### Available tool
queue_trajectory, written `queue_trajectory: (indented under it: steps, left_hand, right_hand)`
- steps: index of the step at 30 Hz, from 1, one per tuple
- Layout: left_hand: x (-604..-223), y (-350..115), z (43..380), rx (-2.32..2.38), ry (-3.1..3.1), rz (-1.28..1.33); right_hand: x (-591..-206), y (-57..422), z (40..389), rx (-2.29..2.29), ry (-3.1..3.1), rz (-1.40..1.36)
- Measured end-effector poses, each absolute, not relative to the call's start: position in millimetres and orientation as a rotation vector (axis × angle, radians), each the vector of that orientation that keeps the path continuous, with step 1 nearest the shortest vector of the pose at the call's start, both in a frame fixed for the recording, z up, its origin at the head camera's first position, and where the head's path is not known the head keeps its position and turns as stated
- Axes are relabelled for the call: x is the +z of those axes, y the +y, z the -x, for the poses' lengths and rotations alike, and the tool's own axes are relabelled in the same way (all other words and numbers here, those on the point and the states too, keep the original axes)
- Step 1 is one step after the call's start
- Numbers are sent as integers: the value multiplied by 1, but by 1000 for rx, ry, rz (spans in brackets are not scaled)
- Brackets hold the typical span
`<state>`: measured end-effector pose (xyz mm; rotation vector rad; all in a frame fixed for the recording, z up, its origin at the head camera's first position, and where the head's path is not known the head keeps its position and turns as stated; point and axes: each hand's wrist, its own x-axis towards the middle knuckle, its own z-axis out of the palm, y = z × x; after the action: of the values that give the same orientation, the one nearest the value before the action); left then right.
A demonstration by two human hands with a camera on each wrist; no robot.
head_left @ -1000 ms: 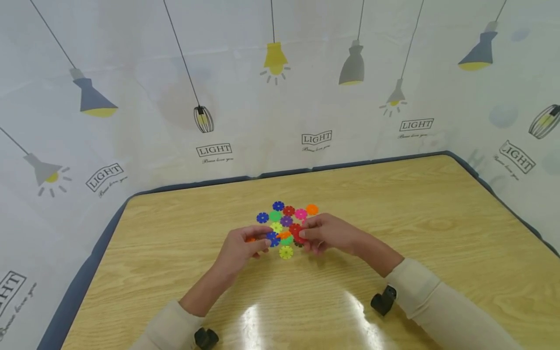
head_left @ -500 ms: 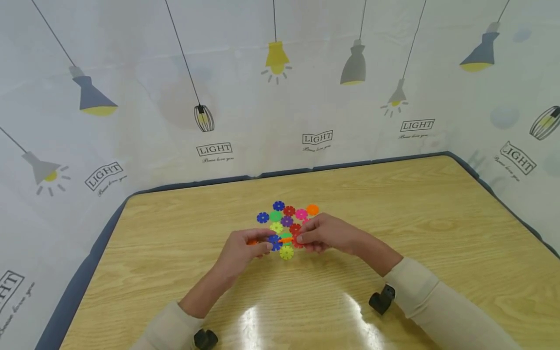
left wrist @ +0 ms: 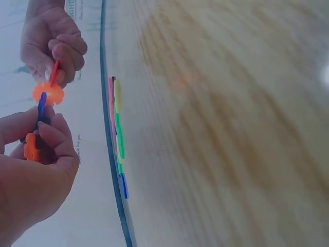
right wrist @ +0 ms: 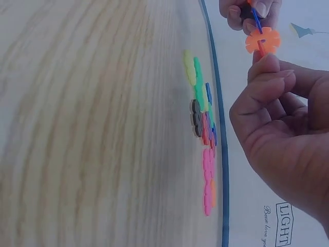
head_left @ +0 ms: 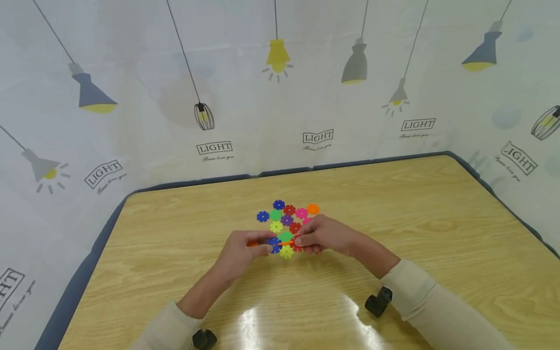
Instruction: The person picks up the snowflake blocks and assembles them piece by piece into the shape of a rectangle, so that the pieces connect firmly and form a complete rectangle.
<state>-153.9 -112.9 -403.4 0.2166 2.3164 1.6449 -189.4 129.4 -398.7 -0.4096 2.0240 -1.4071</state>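
Observation:
Several interlocking discs with notched rims are joined in a small chain between my hands. My left hand (head_left: 245, 253) pinches the blue disc (head_left: 274, 245) between thumb and fingers. Another orange disc (left wrist: 32, 149) and a dark piece (left wrist: 47, 153) show within that hand in the left wrist view. At the other end, my right hand (head_left: 328, 236) pinches a red disc (left wrist: 55, 73), mostly covered by its fingertips in the right wrist view. An orange disc (right wrist: 262, 40) bridges the two, with the blue and red discs at its opposite edges. The chain is raised above the table.
Loose discs lie flat beyond my hands, among them a purple one (head_left: 287, 220), a yellow one (head_left: 286, 252) and an orange one (head_left: 313, 208). The wooden table (head_left: 183, 214) ends at a dark edge against a printed wall covering (head_left: 245, 87).
Both hands have come slightly closer together. The joined discs have moved a little toward me, and the orange disc between the hands now looks thinner, more edge-on in the head view.

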Motion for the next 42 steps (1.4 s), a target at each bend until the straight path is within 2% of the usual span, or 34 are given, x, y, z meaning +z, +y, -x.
queue_trajectory:
  steps: [6,12,23,31,42]
  left_hand:
    - [-399,-115,153,1597,2343,-224]
    - [-398,-114,157,1594,2354,-244]
    - [-397,-108,158,1630,2300,-90]
    - [-399,-104,159,1671,2290,-87]
    - [-398,-122,157,1794,2152,22]
  right_hand:
    - [-396,127,187,-1403,2016,455]
    - [-394,129,189,-1405,2047,349]
    - [-390,123,189,-1459,2096,267]
    - [-388,119,188,-1424,2135,263]
    - [-387,144,206,-1517,2081,246]
